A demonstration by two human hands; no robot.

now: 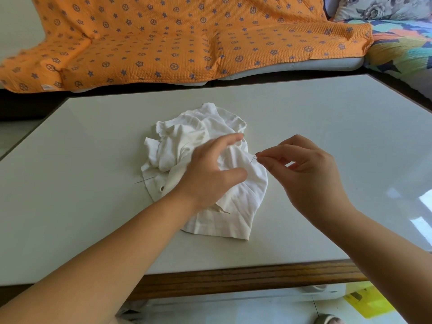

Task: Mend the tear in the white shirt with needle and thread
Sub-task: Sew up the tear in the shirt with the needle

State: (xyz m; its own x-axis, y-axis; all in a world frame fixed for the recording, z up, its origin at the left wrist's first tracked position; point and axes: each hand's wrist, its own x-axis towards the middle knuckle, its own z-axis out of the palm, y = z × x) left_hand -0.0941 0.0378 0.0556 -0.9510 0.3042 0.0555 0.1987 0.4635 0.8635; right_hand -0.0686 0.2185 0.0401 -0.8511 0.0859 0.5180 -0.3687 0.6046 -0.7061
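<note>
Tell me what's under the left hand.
The crumpled white shirt lies under the left hand, on the table. The cloth beneath the palm is hidden, so any tear there cannot be seen.

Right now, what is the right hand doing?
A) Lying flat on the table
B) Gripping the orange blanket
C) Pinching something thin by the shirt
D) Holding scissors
C: the right hand pinches a thin dark strand, needle or thread unclear, at the right edge of the shirt.

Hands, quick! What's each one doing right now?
Left hand: open, curved over the white shirt, holding nothing.
Right hand: pinching something thin, probably thread.
</note>
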